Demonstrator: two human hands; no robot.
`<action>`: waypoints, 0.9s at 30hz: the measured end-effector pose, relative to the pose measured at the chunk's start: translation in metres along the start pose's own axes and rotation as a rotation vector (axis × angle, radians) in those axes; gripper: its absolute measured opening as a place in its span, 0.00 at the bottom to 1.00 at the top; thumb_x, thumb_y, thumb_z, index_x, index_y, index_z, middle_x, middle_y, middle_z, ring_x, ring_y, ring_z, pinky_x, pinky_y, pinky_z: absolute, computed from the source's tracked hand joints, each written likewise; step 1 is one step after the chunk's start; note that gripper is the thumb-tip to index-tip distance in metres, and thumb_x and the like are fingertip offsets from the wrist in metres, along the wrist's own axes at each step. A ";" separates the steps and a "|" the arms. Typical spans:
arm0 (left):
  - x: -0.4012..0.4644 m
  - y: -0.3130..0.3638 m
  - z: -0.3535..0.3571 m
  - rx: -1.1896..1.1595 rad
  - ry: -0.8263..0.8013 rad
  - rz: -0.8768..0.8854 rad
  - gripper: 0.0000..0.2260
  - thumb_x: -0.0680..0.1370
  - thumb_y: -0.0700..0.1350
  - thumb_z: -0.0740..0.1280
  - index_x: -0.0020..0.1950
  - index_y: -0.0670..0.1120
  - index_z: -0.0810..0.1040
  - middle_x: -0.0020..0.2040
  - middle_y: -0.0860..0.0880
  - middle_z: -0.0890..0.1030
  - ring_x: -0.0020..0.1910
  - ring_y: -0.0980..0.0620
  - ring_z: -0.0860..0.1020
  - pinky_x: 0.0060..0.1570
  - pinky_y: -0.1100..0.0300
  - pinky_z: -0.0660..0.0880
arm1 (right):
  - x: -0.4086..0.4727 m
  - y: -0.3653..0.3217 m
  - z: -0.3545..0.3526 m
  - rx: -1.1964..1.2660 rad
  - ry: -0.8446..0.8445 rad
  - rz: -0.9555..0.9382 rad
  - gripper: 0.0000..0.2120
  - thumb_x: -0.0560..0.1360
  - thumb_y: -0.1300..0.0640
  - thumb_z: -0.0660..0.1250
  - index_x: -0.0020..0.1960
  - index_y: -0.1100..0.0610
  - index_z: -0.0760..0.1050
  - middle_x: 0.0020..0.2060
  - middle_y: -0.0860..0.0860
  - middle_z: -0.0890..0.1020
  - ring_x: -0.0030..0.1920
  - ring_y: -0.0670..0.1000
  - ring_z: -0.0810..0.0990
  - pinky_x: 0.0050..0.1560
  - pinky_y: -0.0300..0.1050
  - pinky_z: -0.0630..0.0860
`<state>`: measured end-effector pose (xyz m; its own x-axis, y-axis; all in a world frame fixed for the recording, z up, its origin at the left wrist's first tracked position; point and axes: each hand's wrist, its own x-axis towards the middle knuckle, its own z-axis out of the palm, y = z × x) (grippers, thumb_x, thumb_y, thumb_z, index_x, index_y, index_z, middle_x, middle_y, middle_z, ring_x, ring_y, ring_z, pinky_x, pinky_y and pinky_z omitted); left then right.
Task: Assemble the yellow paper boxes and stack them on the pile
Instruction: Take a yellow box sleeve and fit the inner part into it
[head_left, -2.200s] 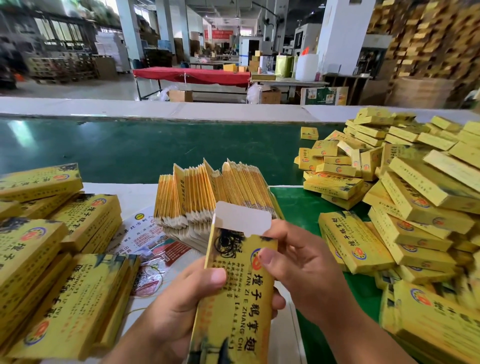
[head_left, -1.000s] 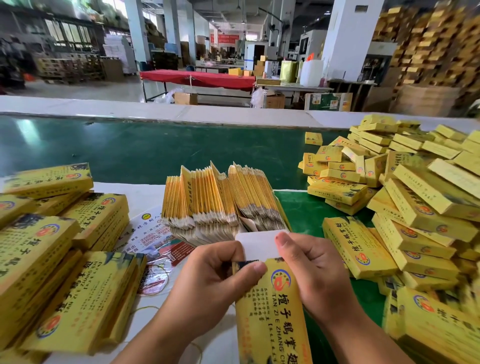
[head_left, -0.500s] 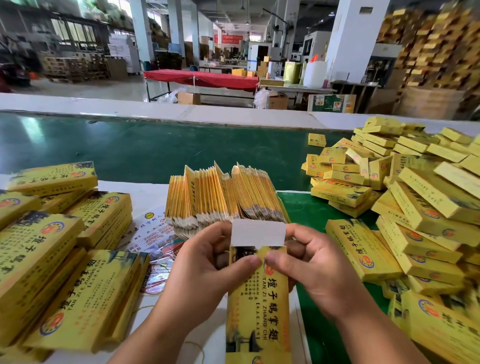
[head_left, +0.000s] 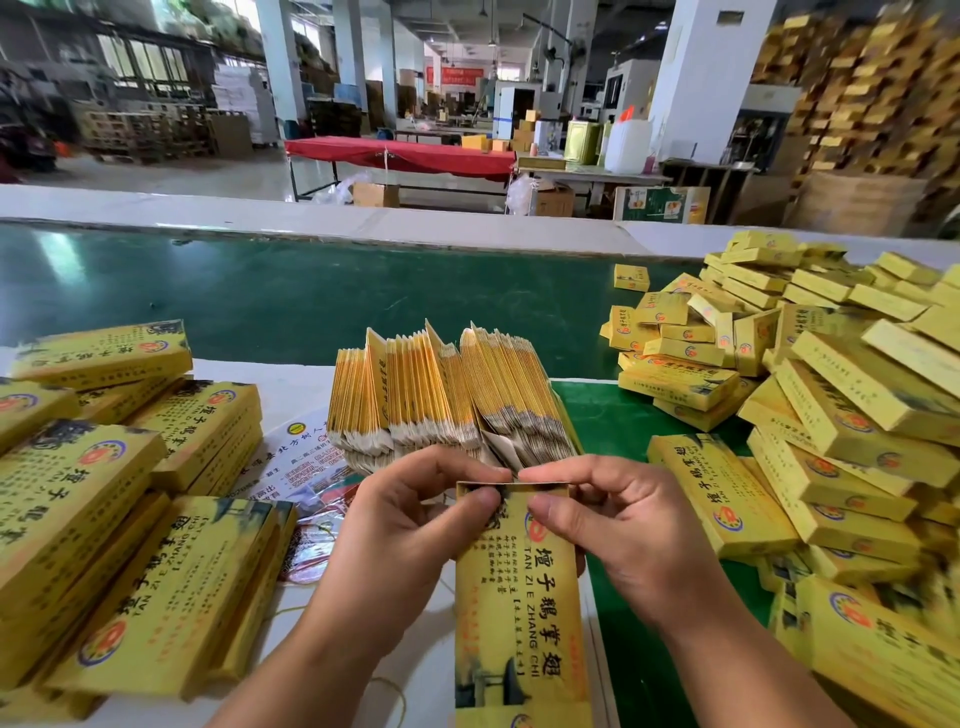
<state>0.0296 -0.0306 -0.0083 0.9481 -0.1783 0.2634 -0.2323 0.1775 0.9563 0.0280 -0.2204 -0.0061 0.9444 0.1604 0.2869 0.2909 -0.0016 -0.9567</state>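
Green belt (head_left: 311, 296), white tabletop (head_left: 291, 384), warehouse hall

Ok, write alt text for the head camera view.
Both hands, left hand and right hand, pinch the top end of a yellow paper box. A fanned stack of flat boxes lies behind; the pile of assembled boxes sits right.

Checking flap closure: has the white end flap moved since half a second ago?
Yes. The flap is folded down out of sight into the box top, below the stack of flat cartons.
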 end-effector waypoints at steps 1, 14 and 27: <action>0.000 0.000 0.000 0.017 0.007 -0.004 0.11 0.70 0.49 0.75 0.44 0.42 0.82 0.40 0.43 0.84 0.35 0.47 0.80 0.34 0.57 0.76 | 0.000 0.001 0.001 -0.013 0.006 0.002 0.12 0.68 0.49 0.75 0.51 0.50 0.85 0.38 0.58 0.86 0.36 0.65 0.84 0.32 0.61 0.79; 0.001 -0.001 0.002 0.028 -0.002 -0.107 0.09 0.71 0.46 0.70 0.47 0.42 0.81 0.37 0.40 0.82 0.33 0.49 0.77 0.31 0.64 0.74 | 0.000 0.000 0.002 -0.144 0.004 0.054 0.14 0.73 0.45 0.69 0.50 0.53 0.85 0.39 0.54 0.87 0.40 0.55 0.87 0.41 0.51 0.83; -0.013 -0.004 0.021 0.609 0.116 0.054 0.24 0.64 0.64 0.74 0.55 0.63 0.70 0.48 0.66 0.80 0.45 0.69 0.78 0.41 0.76 0.73 | -0.007 0.005 0.017 -0.263 0.332 -0.158 0.05 0.73 0.52 0.71 0.48 0.49 0.85 0.36 0.44 0.86 0.36 0.43 0.84 0.36 0.32 0.78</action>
<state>0.0140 -0.0491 -0.0132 0.9409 -0.0721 0.3310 -0.3308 -0.4064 0.8517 0.0204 -0.2046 -0.0133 0.8710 -0.1462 0.4690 0.4237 -0.2598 -0.8678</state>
